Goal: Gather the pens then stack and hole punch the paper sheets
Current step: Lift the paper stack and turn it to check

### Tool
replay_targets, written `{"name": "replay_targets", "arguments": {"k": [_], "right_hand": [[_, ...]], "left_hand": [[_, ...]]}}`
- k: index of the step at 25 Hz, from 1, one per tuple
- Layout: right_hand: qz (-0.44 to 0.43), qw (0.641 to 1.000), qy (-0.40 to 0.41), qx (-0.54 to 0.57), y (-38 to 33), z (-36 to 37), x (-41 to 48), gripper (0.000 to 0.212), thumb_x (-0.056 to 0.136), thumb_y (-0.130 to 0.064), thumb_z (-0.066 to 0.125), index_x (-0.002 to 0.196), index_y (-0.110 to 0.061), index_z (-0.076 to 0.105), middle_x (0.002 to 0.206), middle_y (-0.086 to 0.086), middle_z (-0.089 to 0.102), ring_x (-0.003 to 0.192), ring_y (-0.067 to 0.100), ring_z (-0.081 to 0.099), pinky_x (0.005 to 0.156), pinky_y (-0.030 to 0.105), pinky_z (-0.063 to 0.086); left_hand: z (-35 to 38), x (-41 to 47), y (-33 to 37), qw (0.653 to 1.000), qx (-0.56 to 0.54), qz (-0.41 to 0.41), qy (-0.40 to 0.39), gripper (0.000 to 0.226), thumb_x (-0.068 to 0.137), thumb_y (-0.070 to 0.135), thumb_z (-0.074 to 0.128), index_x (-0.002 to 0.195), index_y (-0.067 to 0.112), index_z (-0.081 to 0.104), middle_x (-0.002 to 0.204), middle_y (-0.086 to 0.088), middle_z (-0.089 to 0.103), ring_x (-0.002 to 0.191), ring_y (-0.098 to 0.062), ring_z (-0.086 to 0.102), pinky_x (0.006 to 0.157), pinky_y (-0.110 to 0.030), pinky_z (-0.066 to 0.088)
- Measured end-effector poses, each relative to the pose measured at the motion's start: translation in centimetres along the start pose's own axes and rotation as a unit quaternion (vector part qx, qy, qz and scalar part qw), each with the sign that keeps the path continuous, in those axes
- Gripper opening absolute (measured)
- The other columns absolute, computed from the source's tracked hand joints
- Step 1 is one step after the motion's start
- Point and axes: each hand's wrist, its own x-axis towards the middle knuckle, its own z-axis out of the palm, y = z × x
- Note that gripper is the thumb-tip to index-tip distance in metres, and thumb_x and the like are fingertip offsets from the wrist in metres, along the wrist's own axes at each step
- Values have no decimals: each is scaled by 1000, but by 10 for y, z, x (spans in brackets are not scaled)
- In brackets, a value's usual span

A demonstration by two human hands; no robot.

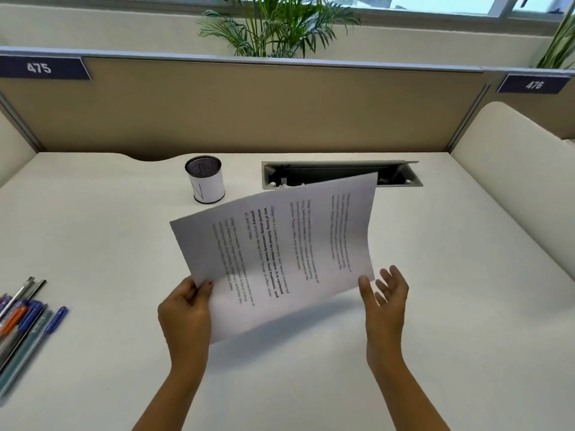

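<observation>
Paper sheets [280, 253] gripped by left hand [183, 309]; right hand [385, 297] open; pen cup [204, 178] contents unclear.

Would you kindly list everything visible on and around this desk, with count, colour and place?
Paper: printed sheet or sheets, count unclear, white, lifted above the desk centre.
Pens: several, blue, orange, teal, grey, left edge.
Pen cup: one, black mesh with a white wrap, back centre.
Cable tray: one, grey, lid open, back right.
Desk: one, white.
Plants: two, green, behind the divider.
Left hand: pinching the paper's near corner.
Right hand: open, at the paper's right edge.
</observation>
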Motion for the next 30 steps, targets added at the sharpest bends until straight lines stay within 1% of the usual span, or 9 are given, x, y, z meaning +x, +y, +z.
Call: {"name": "replay_targets", "arguments": {"k": [4, 7, 11, 15, 18, 20, 24, 27, 30], "right_hand": [[106, 986, -69, 109, 0, 22, 3, 49, 90, -28, 61, 135, -21, 44, 132, -2, 55, 120, 17, 55, 107, 37, 38], [82, 980, -137, 123, -5, 38, 8, 33, 96, -24, 53, 129, -18, 54, 125, 1, 64, 116, 19, 60, 101, 38, 47], [92, 972, -106, 190, -14, 46, 30, 34, 101, -37, 38, 122, -21, 59, 118, -1, 68, 111, 22, 64, 94, 38, 50], [32, 994, -75, 72, -7, 53, 45, 27, 98, -16, 50, 123, -25, 53, 112, -7, 69, 100, 9, 67, 79, 32, 57], [11, 999, -27, 20, 4, 52, 62, 33, 94, -8, 53, 116, -33, 53, 98, -17, 71, 95, 6, 67, 83, 36, 57], [0, 1000, -4, -15, 8, 44, 78, 31, 93, -10, 54, 107, -38, 55, 98, -13, 71, 95, 11, 67, 87, 39, 55], [-10, 997, 12, -74, 9, 17, 113, 12, 92, -12, 55, 100, -19, 60, 87, -1, 69, 77, 13, 62, 76, 34, 50], [-14, 993, -6, -117, 3, -7, 133, 21, 92, -9, 55, 109, -18, 64, 94, -8, 70, 79, 3, 66, 75, 23, 49], [-12, 985, -27, -170, 2, -30, 147, 24, 92, -10, 54, 110, -20, 65, 98, -5, 71, 87, 12, 67, 79, 29, 50]], "left_hand": [[37, -2, 2, 990, -90, -106, 16, 25, 90, 5, 58, 82, 27, 67, 85, 8, 70, 76, -12, 59, 75, -27, 47], [65, -11, -1, 976, -131, -172, -8, 28, 91, 7, 57, 81, 31, 67, 87, 12, 71, 80, -11, 63, 74, -23, 48], [96, -8, -8, 961, -165, -220, -9, 30, 92, 5, 56, 77, 29, 67, 80, 17, 72, 82, -11, 64, 77, -25, 48], [121, -15, -16, 963, -150, -225, -17, 20, 93, 10, 55, 87, 23, 68, 88, 14, 74, 80, -6, 66, 77, -30, 51], [132, -12, -18, 969, -133, -206, -37, 16, 93, 16, 54, 104, 21, 65, 103, 7, 71, 92, -9, 65, 81, -34, 52], [138, 7, -18, 972, -132, -190, -33, 21, 94, 22, 52, 115, 22, 59, 112, 6, 66, 100, -12, 64, 84, -31, 53], [160, 70, -8, 990, -46, -133, 16, 16, 93, 19, 50, 108, 22, 48, 102, 5, 56, 92, -17, 57, 78, -28, 46], [192, 120, 2, 980, -19, -175, -94, 7, 93, 15, 51, 98, 14, 54, 89, 1, 62, 74, -14, 60, 72, -29, 50], [232, 160, 6, 911, -69, -335, -230, 9, 93, 13, 55, 86, 7, 53, 75, -8, 57, 59, -16, 54, 51, -25, 49]]}}
